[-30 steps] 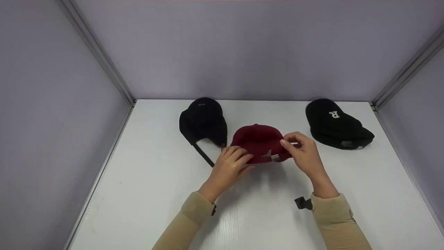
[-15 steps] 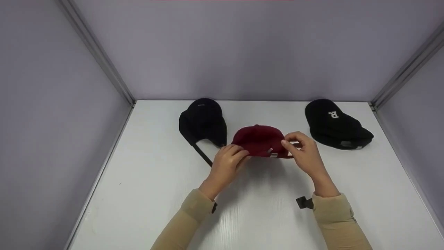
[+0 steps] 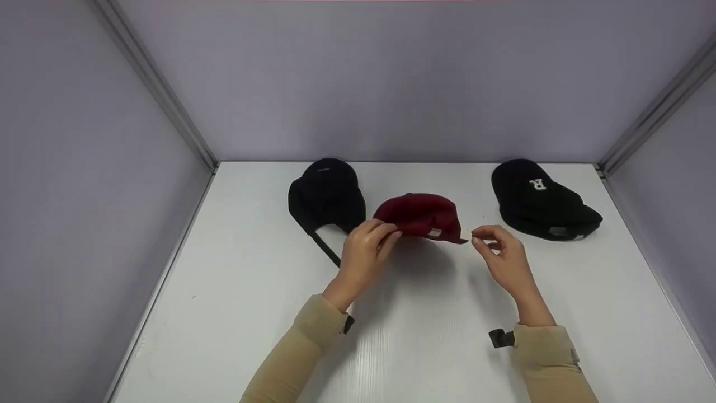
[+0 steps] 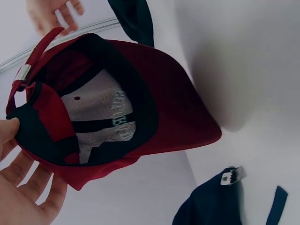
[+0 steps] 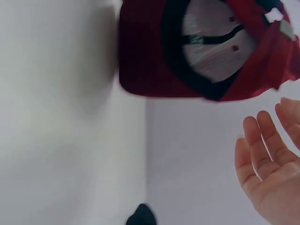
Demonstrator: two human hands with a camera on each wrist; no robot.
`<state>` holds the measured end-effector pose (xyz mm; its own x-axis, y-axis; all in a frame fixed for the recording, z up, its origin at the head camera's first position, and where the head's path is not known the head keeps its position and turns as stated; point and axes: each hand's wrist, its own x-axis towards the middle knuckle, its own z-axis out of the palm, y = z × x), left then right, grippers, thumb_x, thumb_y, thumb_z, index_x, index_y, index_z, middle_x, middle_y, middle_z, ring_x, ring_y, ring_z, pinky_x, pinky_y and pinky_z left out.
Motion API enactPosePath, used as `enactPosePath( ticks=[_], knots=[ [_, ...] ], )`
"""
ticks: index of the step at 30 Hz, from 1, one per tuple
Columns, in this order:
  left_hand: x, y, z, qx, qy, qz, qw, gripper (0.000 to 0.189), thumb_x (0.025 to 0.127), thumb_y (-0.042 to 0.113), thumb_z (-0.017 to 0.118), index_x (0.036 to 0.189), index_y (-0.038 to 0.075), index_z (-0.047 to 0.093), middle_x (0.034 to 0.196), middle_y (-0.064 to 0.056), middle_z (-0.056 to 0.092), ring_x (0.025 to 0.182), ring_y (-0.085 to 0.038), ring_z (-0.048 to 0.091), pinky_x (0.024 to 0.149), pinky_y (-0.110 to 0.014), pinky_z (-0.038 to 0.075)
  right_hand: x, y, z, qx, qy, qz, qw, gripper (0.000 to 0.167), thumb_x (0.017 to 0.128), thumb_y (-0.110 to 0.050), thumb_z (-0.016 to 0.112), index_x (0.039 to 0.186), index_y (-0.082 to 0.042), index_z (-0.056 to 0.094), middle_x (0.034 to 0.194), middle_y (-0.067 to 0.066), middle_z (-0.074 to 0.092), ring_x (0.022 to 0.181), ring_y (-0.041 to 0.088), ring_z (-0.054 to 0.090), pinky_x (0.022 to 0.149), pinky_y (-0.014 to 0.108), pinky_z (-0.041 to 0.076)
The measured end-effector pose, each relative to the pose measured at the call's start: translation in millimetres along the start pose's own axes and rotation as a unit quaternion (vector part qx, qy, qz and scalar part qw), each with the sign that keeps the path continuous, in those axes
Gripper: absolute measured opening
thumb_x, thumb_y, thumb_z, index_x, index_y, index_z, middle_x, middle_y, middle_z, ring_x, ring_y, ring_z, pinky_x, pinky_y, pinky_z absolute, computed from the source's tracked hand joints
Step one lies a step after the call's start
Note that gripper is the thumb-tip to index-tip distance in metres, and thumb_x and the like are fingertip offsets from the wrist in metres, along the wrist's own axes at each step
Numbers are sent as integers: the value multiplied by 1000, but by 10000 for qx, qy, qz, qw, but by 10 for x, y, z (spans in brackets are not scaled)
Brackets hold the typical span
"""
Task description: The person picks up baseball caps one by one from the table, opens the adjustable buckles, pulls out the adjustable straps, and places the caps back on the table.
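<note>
My left hand (image 3: 362, 254) pinches the back edge of a dark red baseball cap (image 3: 419, 214), which it holds up over the white table. In the left wrist view the thumb presses the cap's rim, the fingers lie behind it, and the cap's inside and brim (image 4: 187, 108) show. A red strap (image 4: 37, 54) with a metal buckle (image 4: 23, 71) arches at the back opening. My right hand (image 3: 506, 260) is just right of the cap, apart from it, with fingers loosely bent and nothing in them. The right wrist view shows its fingers (image 5: 259, 145) relaxed below the cap.
A black cap (image 3: 327, 190) with a loose strap (image 3: 326, 250) lies left of the red cap. Another black cap (image 3: 540, 201), bearing a white R, rests at the back right. Grey-purple walls (image 3: 358, 84) border the white table (image 3: 235, 313).
My right hand has let go of the red cap and drawn back to the right. The cap, still in my left hand, has risen a little and tilted, its right end lower.
</note>
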<state>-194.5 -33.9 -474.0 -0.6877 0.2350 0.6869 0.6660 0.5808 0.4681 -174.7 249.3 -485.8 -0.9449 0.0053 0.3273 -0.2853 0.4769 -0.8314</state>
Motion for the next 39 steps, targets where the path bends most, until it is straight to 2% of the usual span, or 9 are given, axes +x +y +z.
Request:
enactPosePath(
  ticks=[1, 5, 10, 13, 18, 23, 29, 32, 39],
  knots=[
    [20, 4, -5, -12, 20, 7, 10000, 13, 95, 22, 67, 94, 10, 73, 88, -2, 66, 79, -15, 61, 72, -30, 51, -6, 102, 11, -5, -17, 37, 10000, 17, 93, -5, 67, 109, -1, 67, 104, 8, 68, 98, 12, 61, 79, 17, 45],
    [96, 30, -9, -46, 71, 52, 10000, 12, 95, 20, 67, 94, 10, 73, 88, -1, 66, 78, -14, 61, 72, -29, 51, -18, 231, 79, 30, -201, 152, 9997, 31, 89, -2, 71, 119, -1, 64, 112, 8, 66, 102, 19, 63, 79, 18, 47],
    [145, 72, 16, 26, -78, 77, 9999, 13, 96, 22, 66, 95, 11, 73, 88, 0, 66, 78, -15, 61, 71, -28, 51, 30, 327, 199, 190, -305, 131, 9993, 47, 88, -3, 73, 132, -2, 58, 125, 11, 62, 112, 26, 62, 86, 30, 52],
    [157, 100, 23, 60, -172, 115, 9998, 15, 97, 24, 65, 96, 11, 73, 89, 0, 66, 78, -14, 60, 71, -27, 51, 68, 336, 255, 247, -140, 63, 9996, 42, 88, -3, 73, 128, -2, 60, 120, 11, 65, 109, 25, 63, 87, 33, 52],
    [190, 137, -2, 46, -144, 217, 9997, 16, 97, 24, 64, 97, 11, 73, 87, 0, 65, 76, -13, 59, 69, -26, 51, 111, 291, 308, 302, 262, -2, 9992, 21, 90, -5, 71, 110, -1, 69, 103, 8, 71, 96, 18, 68, 84, 22, 51],
    [234, 121, -37, 141, -24, 352, 9993, 16, 97, 22, 64, 97, 9, 73, 87, -1, 65, 73, -14, 60, 65, -28, 50, 104, 126, 296, 496, 414, -67, 9979, 15, 89, 6, 67, 104, 6, 70, 97, 16, 71, 86, 9, 67, 76, 16, 51],
    [250, 38, -51, 333, 0, 334, 9989, 12, 96, 18, 66, 98, 9, 73, 86, -2, 65, 72, -14, 60, 62, -30, 48, 49, -184, 223, 501, 206, -92, 9985, 15, 90, 10, 62, 104, 13, 67, 94, 23, 69, 79, 19, 68, 68, 18, 53],
    [241, -8, -44, 414, -42, 253, 9988, 13, 97, 18, 65, 99, 9, 73, 86, -3, 65, 72, -15, 60, 62, -31, 48, 32, -222, 198, 477, 48, -8, 9988, 14, 91, 8, 63, 103, 12, 67, 91, 22, 69, 76, 24, 67, 67, 21, 53],
    [160, -153, 28, 714, -247, 24, 9971, 13, 97, 20, 65, 98, 10, 74, 84, -1, 63, 71, -17, 61, 62, -34, 47, -18, -174, 163, 435, -521, 387, 9969, 16, 93, 2, 63, 106, 11, 67, 90, 21, 69, 73, 26, 67, 64, 28, 55]
  ],
)
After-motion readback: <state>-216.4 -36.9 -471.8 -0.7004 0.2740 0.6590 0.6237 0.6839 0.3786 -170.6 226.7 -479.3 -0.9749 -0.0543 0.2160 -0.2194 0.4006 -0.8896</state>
